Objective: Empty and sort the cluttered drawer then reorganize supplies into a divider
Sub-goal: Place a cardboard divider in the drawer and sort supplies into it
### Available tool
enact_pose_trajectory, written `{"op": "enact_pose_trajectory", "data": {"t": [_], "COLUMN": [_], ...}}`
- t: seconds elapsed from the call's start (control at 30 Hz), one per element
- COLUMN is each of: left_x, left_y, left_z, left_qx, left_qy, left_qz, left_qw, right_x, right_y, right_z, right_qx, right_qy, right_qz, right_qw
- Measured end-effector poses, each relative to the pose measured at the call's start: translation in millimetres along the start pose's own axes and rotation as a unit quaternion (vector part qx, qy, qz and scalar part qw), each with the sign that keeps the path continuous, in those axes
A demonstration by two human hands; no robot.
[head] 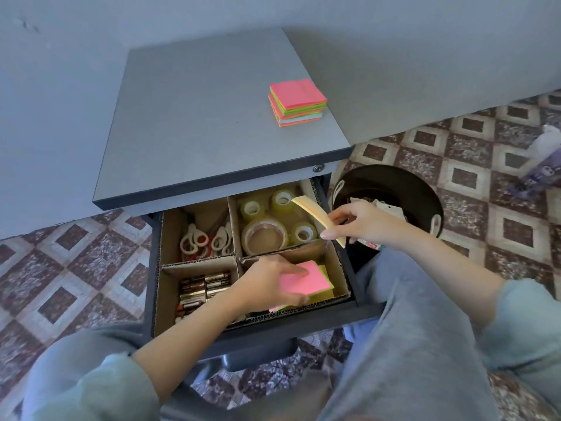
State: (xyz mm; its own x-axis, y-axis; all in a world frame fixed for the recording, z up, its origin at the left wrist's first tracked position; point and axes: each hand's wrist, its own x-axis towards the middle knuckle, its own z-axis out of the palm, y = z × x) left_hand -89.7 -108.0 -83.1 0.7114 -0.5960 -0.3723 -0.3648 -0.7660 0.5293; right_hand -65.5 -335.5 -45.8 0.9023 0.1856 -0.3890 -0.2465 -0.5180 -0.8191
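Over divider (200, 265) | 4 tapes (265, 237) | left hand (267, 284) grips pink pad (303, 281) | right hand (361, 223) pinches yellow pad (315, 215)

Wall (66, 86): plain, pale grey-blue, with faint scuffs at upper left. Floor (473, 177): tiles patterned in maroon and cream diamonds, visible on both sides of the desk. Desk (197, 123): grey laminate top, dark edge band, keyhole lock (317, 168) below the front right corner. Round black bin (425, 205) on the floor just beside the desk's right edge. Light even, shadows soft.
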Motion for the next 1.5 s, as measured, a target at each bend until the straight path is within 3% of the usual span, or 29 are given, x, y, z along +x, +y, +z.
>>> {"op": "enact_pose_trajectory", "data": {"t": [0.3,0.67,1.03,1.17,1.27,1.4,1.47,1.5], "left_x": [18,33,38,21,0,-9,-4,-1], "left_y": [2,0,3,2,-5,-8,-4,-2], "left_z": [28,34,30,19,3,-10,-14,-14], "left_qx": [-0.017,0.015,0.157,0.009,-0.132,-0.357,-0.407,-0.4], "left_qy": [0.016,-0.03,-0.055,-0.024,-0.033,-0.019,-0.037,-0.054], "left_qz": [-0.031,-0.021,0.068,0.044,-0.055,-0.203,-0.253,-0.266], "left_qw": [0.999,0.999,0.984,0.999,0.989,0.911,0.877,0.876], "right_x": [3,3,1,-1,-3,-1,-1,-1], "right_y": [8,10,8,6,2,-8,-13,-15], "right_z": [-4,-3,-3,-2,-4,-3,2,4], "right_qx": [0.009,0.02,0.004,0.006,0.024,0.041,0.039,0.035], "right_qy": [-0.002,0.0,0.003,0.002,0.016,0.016,0.012,0.008], "right_qz": [-0.001,0.001,0.009,0.001,-0.005,-0.018,-0.018,-0.022], "right_qw": [1.0,1.0,1.0,1.0,1.0,0.999,0.999,0.999]}}
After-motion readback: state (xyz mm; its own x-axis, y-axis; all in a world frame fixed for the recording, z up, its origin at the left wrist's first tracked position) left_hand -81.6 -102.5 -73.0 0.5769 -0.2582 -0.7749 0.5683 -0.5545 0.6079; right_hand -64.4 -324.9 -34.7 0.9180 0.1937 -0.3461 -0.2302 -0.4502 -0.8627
